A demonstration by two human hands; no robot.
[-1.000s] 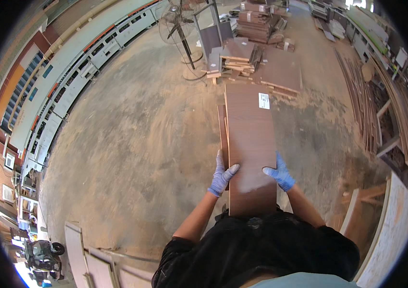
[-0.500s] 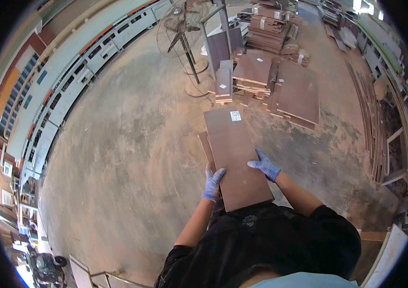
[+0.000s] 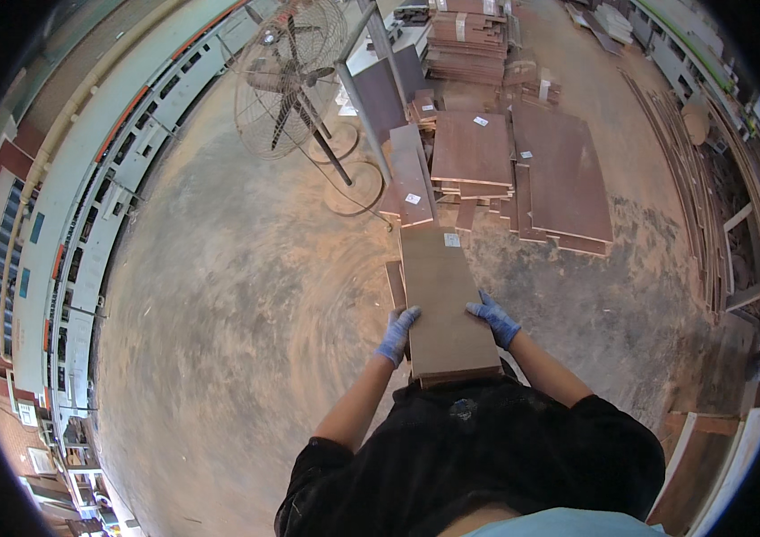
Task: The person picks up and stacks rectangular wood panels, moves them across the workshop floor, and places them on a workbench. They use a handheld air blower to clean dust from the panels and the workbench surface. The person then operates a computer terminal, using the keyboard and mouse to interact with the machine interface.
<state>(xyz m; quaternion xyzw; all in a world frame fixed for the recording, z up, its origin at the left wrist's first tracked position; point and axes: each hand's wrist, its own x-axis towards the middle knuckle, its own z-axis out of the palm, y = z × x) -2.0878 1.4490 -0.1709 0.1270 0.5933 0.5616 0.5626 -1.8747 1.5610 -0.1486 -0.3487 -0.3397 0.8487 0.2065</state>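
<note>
Against my body I carry a stack of brown wood panels (image 3: 448, 309), long and narrow, with a white label near the far end of the top one. Another panel (image 3: 396, 285) juts out from under its left side. My left hand (image 3: 397, 336), in a blue-grey glove, is closed round the left edge, thumb on top. My right hand (image 3: 494, 319), gloved alike, grips the right edge with its thumb over the top face. The fingers beneath the stack are hidden.
Ahead stand low piles of brown panels (image 3: 472, 152), with larger panels (image 3: 568, 170) to their right. A caged pedestal fan (image 3: 286, 80) and a metal frame (image 3: 366, 116) stand left of them. A long machine (image 3: 120, 192) lines the left; wood strips (image 3: 666, 170) lie on the right.
The floor piles and fan appear nearer and lower in view, and my view has turned slightly. Both hands keep their hold on the stack, which now points straighter ahead.
</note>
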